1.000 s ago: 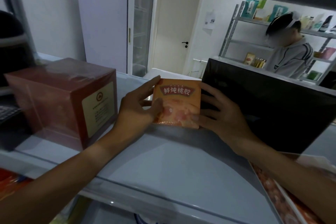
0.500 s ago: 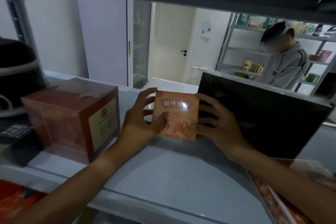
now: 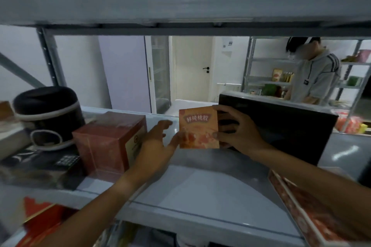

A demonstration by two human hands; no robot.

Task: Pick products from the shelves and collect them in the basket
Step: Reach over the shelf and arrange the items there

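A small orange box [image 3: 198, 128] with red Chinese lettering stands upright on the grey shelf [image 3: 200, 196]. My right hand [image 3: 239, 132] grips its right side, fingers over the top corner and thumb on the front. My left hand [image 3: 158, 146] is beside the box's left edge with its fingers spread; only a fingertip touches the lower left corner. No basket is in view.
A red-brown box [image 3: 108, 142] stands left of my left hand, with a black rice cooker [image 3: 48, 114] behind it. A large black box [image 3: 281, 126] sits right of the orange box. A flat red box [image 3: 313, 212] lies at the right. A person [image 3: 315, 78] stands by far shelves.
My left hand has let go of the orange box and opened beside it. My right hand keeps its grip. The camera has tilted down, so the shelf above fills the top.
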